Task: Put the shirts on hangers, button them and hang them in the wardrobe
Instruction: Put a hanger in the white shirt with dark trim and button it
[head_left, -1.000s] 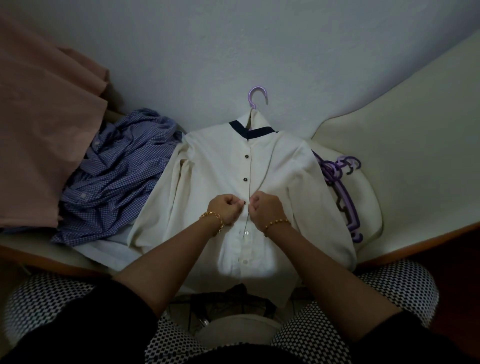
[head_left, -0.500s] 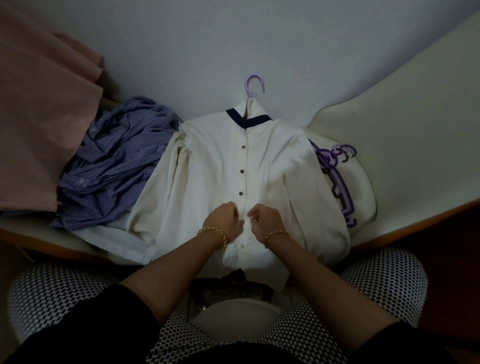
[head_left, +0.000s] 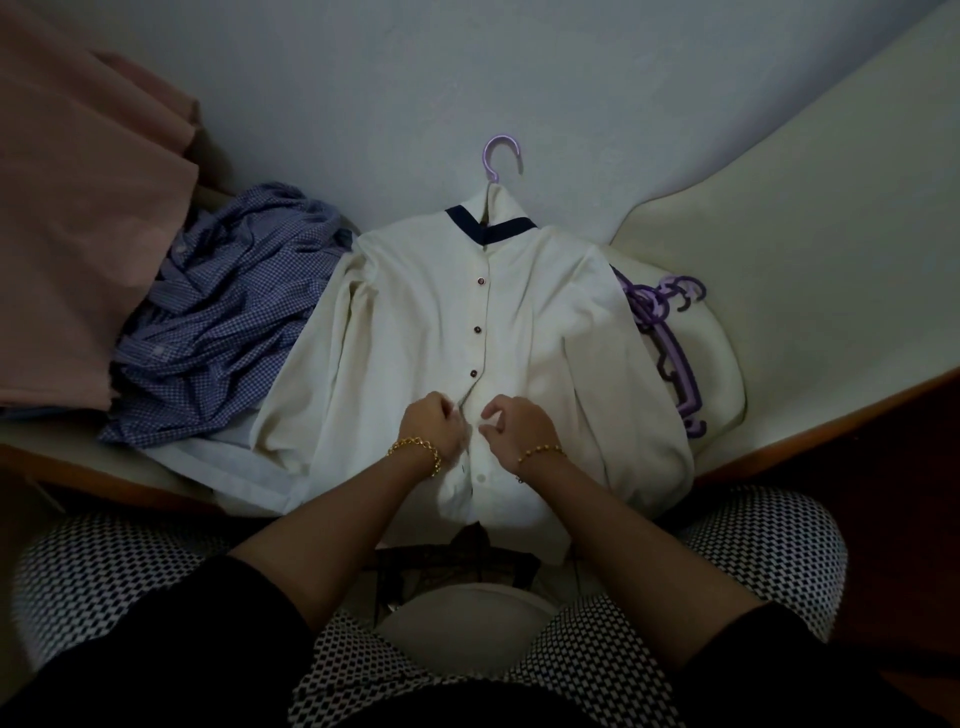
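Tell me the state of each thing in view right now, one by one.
cream shirt: on a hanger, lying flat, top three buttons fastened.
purple hanger: inside the cream shirt, hook out of the collar.
checked shirt: crumpled, no hanger.
spare hangers: stacked, unused.
left hand: pinches the cream shirt's front.
right hand: fingers curled at the placket, grip unclear.

One wide-angle head camera looks forward and down, close over the bed (head_left: 789, 270), centred on the cream shirt (head_left: 415, 322); wall (head_left: 467, 78) above, lap (head_left: 519, 670) below.
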